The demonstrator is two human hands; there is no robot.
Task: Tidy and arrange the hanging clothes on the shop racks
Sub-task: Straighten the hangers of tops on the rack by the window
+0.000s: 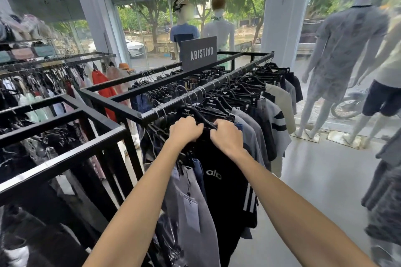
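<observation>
Both hands, left (186, 130) and right (226, 136), grip pinching the black T-shirt's (225, 182) shoulders on its black hanger (196, 114), near end of rack (195, 91).

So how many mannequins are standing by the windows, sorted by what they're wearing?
Mannequin in blue top: 1
Mannequin in white top: 1
Mannequin in grey patterned outfit: 1
Mannequin in dark shorts, partly cut off at the edge: 1
Total: 4
</observation>
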